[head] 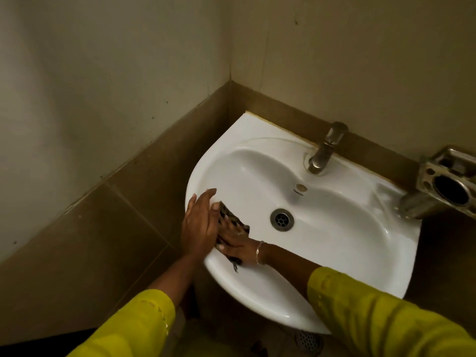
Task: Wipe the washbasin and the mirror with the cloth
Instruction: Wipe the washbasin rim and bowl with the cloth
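A white washbasin [334, 228] hangs in the corner of a tiled wall. A dark patterned cloth [228, 217] lies on the inner left slope of the bowl. My right hand [235, 240] presses flat on the cloth with straight fingers, a thin bracelet on its wrist. My left hand [199, 222] rests with straight fingers on the left rim, right beside the cloth. No mirror is in view.
A metal tap [324, 150] stands at the back of the basin, and a drain [282, 219] sits in the bowl's middle. A metal holder [448, 181] juts from the wall at the right, over the basin's corner. A floor drain [307, 341] lies below.
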Motion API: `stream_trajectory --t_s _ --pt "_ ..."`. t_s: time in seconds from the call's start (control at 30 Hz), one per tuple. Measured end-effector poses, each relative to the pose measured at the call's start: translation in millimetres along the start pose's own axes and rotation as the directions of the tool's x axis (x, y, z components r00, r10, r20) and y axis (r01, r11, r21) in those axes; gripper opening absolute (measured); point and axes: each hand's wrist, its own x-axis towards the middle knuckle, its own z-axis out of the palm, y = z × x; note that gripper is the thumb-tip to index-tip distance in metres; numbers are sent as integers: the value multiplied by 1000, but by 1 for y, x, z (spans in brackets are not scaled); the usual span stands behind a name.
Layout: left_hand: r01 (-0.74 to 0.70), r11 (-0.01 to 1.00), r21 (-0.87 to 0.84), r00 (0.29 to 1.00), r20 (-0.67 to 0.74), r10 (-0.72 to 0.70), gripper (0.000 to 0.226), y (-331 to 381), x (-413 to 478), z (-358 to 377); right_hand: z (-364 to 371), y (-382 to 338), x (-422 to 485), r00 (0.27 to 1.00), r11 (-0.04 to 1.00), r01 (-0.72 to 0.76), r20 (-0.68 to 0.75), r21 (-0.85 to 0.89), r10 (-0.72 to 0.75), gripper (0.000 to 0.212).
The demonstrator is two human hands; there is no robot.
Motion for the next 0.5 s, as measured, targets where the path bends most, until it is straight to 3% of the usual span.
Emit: stream_trajectory --t_s 0.1,0.17,0.27,0.37,0.5 --pt "37 999 8 999 28 -37 71 -4 0 2 -6 14 38 999 997 -25 -31 -69 23 108" --pt "53 998 26 997 47 -54 86 -8 1 3 -18 16 54 994 981 -102 -61 -164 93 88" --pt "91 994 54 995 42 -93 95 -8 2 4 -33 23 66 987 935 -141 -115 -325 109 77" --pt "104 991 84 992 58 -109 97 -3 0 2 -46 43 73 990 802 -136 -102 -582 94 76" --pt "81 992 101 995 44 -85 86 5 -1 -1 -68 64 75 972 568 -229 -218 -790 88 58"
